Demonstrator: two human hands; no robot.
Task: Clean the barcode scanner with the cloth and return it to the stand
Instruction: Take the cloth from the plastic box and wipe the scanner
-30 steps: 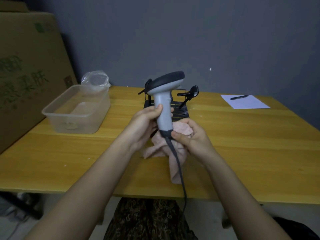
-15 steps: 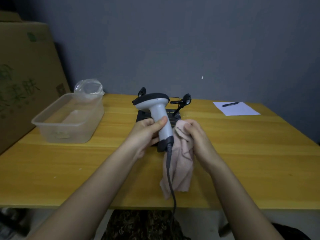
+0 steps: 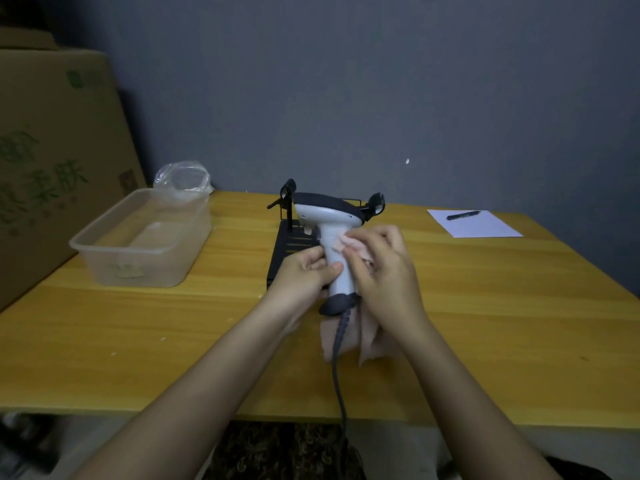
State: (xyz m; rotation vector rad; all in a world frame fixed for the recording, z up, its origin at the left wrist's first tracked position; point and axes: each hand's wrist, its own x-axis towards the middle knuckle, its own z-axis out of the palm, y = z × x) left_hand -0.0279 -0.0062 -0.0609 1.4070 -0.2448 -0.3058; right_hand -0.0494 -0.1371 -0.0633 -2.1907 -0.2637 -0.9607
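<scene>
A grey-white barcode scanner (image 3: pixel 327 216) with a dark top and dark butt stands upright above the table, its cable (image 3: pixel 338 372) hanging down over the front edge. My left hand (image 3: pixel 304 275) grips the lower handle from the left. My right hand (image 3: pixel 384 271) presses a pale pink cloth (image 3: pixel 349 244) against the right side of the handle; the cloth's loose end (image 3: pixel 369 341) hangs below. Behind the scanner sits the black stand (image 3: pixel 285 247), with two prongs (image 3: pixel 375 202) sticking up, partly hidden by hands and scanner.
A clear plastic tub (image 3: pixel 138 244) sits at the left, a crumpled plastic bag (image 3: pixel 181 176) behind it. A sheet of paper (image 3: pixel 481 226) with a pen (image 3: pixel 462 215) lies at the back right. A large cardboard box (image 3: pixel 52 161) leans at the far left.
The scanner has dropped lower and turned, its head now pointing the other way. My right hand with the cloth moved from beside the butt up onto the handle.
</scene>
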